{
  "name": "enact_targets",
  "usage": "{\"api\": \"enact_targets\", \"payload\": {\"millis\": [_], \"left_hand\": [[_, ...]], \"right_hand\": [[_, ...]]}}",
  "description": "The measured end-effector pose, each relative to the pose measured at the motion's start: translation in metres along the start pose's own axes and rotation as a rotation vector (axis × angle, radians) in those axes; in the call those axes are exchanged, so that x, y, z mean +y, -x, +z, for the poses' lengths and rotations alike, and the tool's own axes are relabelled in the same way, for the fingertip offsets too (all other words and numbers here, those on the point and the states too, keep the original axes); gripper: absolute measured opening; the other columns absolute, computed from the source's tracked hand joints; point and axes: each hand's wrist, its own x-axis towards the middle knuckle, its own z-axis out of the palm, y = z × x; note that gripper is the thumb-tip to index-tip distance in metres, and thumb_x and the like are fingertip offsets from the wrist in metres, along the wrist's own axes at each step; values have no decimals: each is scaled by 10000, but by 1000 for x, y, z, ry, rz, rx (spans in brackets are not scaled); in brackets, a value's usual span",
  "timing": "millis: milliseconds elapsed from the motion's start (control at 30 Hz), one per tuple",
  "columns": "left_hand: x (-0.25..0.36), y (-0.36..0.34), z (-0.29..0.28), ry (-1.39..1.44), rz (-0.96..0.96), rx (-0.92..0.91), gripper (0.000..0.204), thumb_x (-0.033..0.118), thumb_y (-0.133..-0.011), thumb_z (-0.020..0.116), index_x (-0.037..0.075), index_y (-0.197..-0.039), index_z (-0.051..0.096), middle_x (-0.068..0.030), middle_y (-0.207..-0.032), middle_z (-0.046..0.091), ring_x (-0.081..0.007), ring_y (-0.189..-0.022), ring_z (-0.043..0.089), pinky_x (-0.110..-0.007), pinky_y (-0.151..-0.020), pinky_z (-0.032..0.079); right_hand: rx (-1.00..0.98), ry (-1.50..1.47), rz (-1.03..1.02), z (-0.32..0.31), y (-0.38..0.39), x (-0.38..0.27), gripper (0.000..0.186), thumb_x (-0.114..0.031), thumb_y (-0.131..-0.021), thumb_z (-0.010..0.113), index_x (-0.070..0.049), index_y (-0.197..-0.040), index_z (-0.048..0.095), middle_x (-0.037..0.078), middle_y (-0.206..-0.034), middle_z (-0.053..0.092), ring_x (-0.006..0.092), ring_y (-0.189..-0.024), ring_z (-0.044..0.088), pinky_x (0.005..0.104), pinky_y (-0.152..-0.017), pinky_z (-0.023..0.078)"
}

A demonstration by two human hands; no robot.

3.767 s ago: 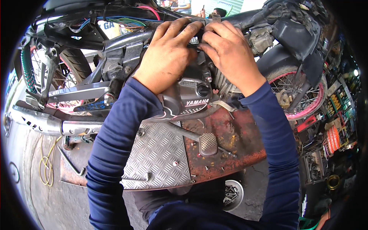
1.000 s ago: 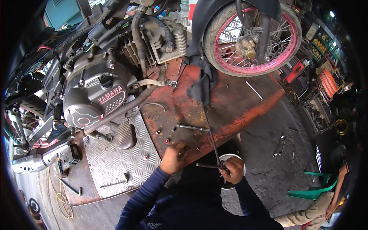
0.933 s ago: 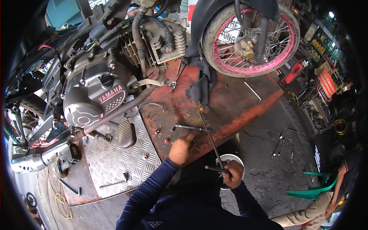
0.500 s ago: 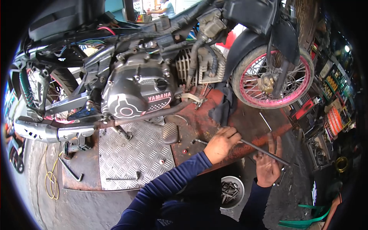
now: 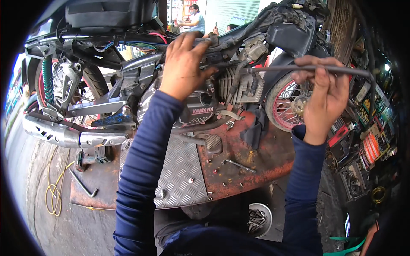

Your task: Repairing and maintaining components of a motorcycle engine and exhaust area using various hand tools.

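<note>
In front of the motorcycle's upper engine area, my left hand is raised, thumb apart from its fingers; I see nothing held in it. My right hand is closed round a long, dark, thin bar, pinched between thumb and fingers near the front wheel. The bar lies nearly level, with one end toward the finned cylinder and the other bending downward at the right. Whether its left tip touches the engine I cannot tell. Part of the black engine cover is hidden behind my left forearm.
The motorcycle stands over a rusty red platform with a metal tread plate. An L-shaped wrench, a socket wrench and a dark cloth lie there. Below stands a bowl of metal parts. Tool racks fill the right; people sit behind.
Both hands have risen from the platform's front edge to the motorcycle. My left hand has let go of the bar and moved left; the right now holds it. The view has shifted.
</note>
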Motion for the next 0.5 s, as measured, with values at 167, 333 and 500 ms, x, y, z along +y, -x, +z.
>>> {"api": "enact_targets", "payload": {"millis": [167,333,500], "left_hand": [[-27,0,33,-62,105,-102,512,325,-656,847,123,-1094,674,-85,-1283,565,-302,-1234,504,-468,-1092,346],[-22,-2,41,-52,59,-126,446,311,-666,837,122,-1041,686,-54,-1112,627,-282,-1156,539,-455,-1036,380],[-24,-1,39,-35,51,-130,421,307,-665,834,126,-1019,698,-60,-1100,623,-290,-1138,541,-456,-1038,379]], "right_hand": [[-78,40,1,28,-14,16,166,-126,-1025,531,19,-1101,500,180,-965,690,134,-730,619,280,-713,533],[-80,11,-56,35,-15,24,158,-114,-1018,545,17,-1103,521,131,-949,715,100,-718,631,228,-648,515],[-306,234,-170,42,-21,9,82,-38,-993,550,14,-1044,589,61,-951,714,87,-699,621,236,-653,516]]}}
